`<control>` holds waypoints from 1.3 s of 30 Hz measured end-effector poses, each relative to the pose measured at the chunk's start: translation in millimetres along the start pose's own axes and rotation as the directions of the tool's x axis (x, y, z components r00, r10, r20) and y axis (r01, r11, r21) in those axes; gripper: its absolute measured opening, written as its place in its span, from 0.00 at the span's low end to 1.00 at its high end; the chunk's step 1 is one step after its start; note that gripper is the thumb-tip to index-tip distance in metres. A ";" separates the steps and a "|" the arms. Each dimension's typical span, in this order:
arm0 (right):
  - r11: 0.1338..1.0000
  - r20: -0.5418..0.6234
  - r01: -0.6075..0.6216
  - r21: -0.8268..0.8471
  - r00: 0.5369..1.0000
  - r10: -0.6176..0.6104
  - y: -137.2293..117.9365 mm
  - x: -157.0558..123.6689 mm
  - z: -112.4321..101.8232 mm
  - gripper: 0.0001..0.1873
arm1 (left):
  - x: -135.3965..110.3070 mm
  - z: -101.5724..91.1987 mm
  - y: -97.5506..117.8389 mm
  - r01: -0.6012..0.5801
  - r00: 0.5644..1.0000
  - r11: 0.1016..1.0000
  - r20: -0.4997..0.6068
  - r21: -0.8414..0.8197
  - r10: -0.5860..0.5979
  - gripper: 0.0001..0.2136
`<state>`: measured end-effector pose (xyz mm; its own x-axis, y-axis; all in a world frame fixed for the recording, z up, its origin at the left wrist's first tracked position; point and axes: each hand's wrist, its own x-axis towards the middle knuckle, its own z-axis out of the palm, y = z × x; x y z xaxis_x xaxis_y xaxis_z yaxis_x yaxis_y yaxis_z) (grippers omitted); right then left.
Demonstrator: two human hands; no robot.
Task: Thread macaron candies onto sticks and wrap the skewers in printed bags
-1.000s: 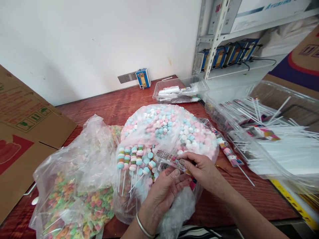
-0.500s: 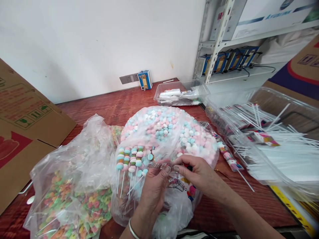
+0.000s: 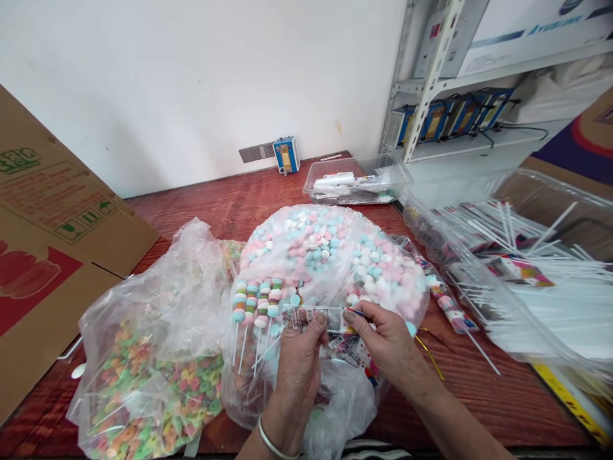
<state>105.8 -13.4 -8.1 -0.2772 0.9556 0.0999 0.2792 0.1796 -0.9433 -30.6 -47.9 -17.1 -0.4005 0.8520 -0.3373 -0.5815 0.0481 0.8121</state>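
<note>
My left hand (image 3: 297, 365) and my right hand (image 3: 385, 342) pinch a narrow clear printed wrapper (image 3: 311, 317) between thumbs and fingers, held level across the front of a big clear bag of pink, blue and white candy discs (image 3: 330, 249). Just left of the wrapper lie three candy skewers on white sticks (image 3: 256, 305). More printed wrappers (image 3: 352, 350) lie under my right hand. A silver bangle sits on my left wrist.
A plastic bag of green, orange and yellow candy rings (image 3: 158, 390) lies at the left. A clear bin of white sticks (image 3: 522, 268) is at the right. A wrapped skewer (image 3: 453, 310), a small clear tub (image 3: 357, 182), cardboard boxes (image 3: 52, 255) and a metal shelf (image 3: 460, 76) surround the red-brown table (image 3: 215, 204).
Both hands have turned the wrapper from slanted to level and drawn it out between them. The view has shifted slightly left.
</note>
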 end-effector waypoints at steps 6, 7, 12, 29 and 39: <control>0.983 0.040 0.116 -0.145 0.993 -0.111 2.3 3.9 -1.2 0.24 | 3.4 -3.2 -3.1 0.060 0.990 0.998 0.131 0.011 -0.061 0.17; 0.980 0.065 0.135 -0.150 0.990 -0.126 1.3 4.3 -2.4 0.25 | 4.6 -4.1 -3.0 0.092 0.983 0.996 0.161 -0.015 -0.088 0.16; 0.994 -0.006 0.104 -0.028 0.995 -0.105 -5.5 2.3 -9.0 0.24 | 12.8 -7.9 -3.1 0.157 0.988 0.930 0.065 -0.332 -0.143 0.19; 0.937 -0.188 0.334 -0.101 0.919 -0.348 -8.7 -13.5 5.2 0.06 | 13.4 -11.6 0.0 -0.072 0.997 0.962 -0.033 -0.264 0.066 0.16; 0.973 -0.042 0.207 0.102 0.978 -0.203 -4.9 -10.7 21.8 0.12 | 2.6 -9.2 -7.3 0.111 0.990 0.970 0.111 -0.214 -0.089 0.13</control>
<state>87.4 -29.5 -11.5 -0.2889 0.9082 0.3027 0.1207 0.3483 -0.9296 -33.9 -50.9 -28.3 -0.2659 0.8970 -0.3532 -0.7607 0.0298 0.6484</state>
